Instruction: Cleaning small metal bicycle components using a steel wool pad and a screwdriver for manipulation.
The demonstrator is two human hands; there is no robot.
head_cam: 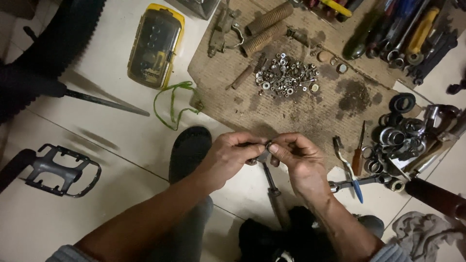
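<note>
My left hand (232, 156) and my right hand (298, 162) meet at the middle of the view, both pinching a small dark metal part (264, 150) between fingertips. A thin metal rod (270, 177) hangs down from that part toward the floor. Beyond the hands lies a stained piece of cardboard (272, 104) with a pile of nuts and washers (286, 75) on it. My dark shoe (189, 150) rests just left of my left hand.
A bicycle pedal (63, 170) lies at the left, a yellow case (154, 46) and a green string (174, 104) farther back. Several hand tools (398, 34) fill the top right. Metal rings and bearings (400, 138), a toothbrush (348, 167) and a screwdriver (359, 150) lie at the right. A tyre (53, 43) is at top left.
</note>
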